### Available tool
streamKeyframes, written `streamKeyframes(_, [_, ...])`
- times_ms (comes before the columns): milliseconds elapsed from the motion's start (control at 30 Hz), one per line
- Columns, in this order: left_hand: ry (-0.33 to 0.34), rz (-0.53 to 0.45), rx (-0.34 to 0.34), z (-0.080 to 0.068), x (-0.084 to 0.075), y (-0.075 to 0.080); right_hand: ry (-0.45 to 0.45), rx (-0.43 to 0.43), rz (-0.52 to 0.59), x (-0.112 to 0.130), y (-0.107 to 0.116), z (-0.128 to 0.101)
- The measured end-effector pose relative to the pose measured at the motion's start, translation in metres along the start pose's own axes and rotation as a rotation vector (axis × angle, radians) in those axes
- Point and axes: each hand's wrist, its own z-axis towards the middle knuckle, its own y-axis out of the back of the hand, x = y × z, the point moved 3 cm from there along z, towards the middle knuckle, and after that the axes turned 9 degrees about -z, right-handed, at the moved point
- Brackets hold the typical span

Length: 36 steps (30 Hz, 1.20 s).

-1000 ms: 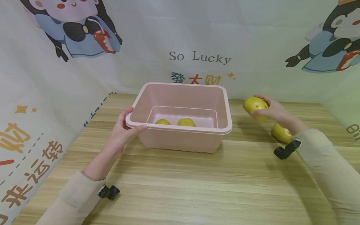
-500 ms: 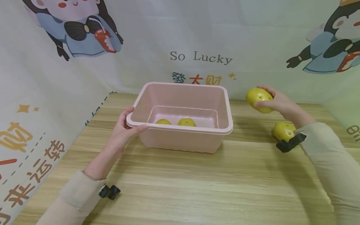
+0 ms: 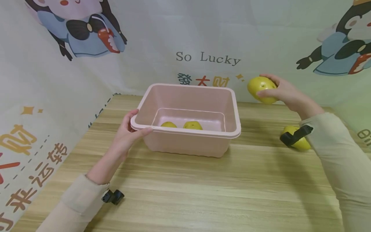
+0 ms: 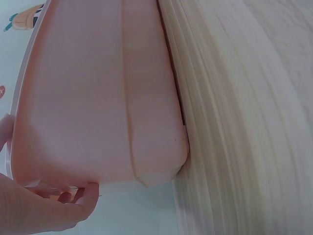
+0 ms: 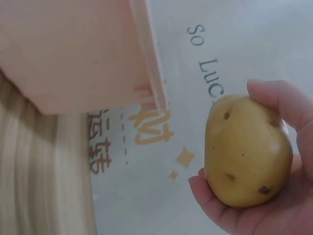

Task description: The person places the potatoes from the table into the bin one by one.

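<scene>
Right hand [image 3: 285, 91] gripping smooth oval potato [image 3: 261, 89], left hand [image 3: 127, 133] pinching glossy pink plastic tub [image 3: 188, 141] rim

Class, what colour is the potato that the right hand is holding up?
The potato is yellow with small dark brown spots, gripped by the right hand. The right wrist view shows it best.

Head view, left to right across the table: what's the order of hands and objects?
Left hand gripping the tub's corner → pink tub → two potatoes inside it → potato held up in the right hand → potato on the table, partly behind the wrist camera.
</scene>
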Motion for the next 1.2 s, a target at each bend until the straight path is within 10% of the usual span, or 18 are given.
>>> streamKeyframes(1200, [0.007,-0.009,-0.007,0.001,0.001,0.000,0.101,0.138,0.014,0.088,-0.043,0.043])
